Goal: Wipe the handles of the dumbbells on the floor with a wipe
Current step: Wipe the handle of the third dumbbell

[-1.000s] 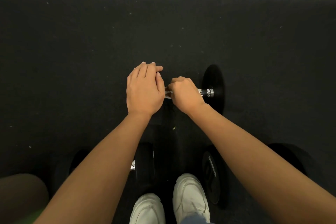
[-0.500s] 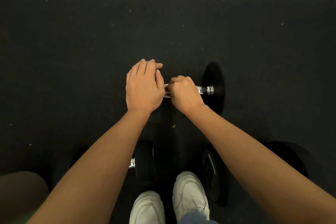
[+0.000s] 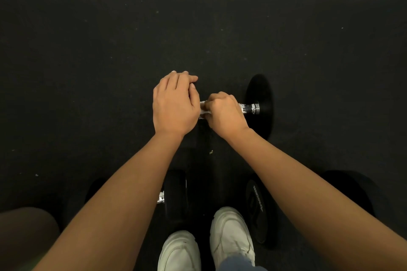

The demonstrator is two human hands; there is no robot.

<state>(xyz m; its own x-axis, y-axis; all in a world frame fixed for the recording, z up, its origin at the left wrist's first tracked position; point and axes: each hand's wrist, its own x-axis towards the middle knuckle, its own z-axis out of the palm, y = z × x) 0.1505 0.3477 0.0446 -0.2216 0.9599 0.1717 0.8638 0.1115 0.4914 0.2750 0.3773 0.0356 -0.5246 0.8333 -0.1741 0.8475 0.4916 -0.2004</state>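
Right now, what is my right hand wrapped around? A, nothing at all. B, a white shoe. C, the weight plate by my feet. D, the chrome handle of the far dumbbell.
D: the right hand curls round the chrome handle of the far dumbbell, with a bit of white wipe showing beside its fingers.

Shiny chrome handle (image 3: 250, 108), matt black speckled rubbery floor (image 3: 88, 72)

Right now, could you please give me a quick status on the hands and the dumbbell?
Left hand rests on left end of far dumbbell. Right hand grips wipe round its handle. Nothing in the way.
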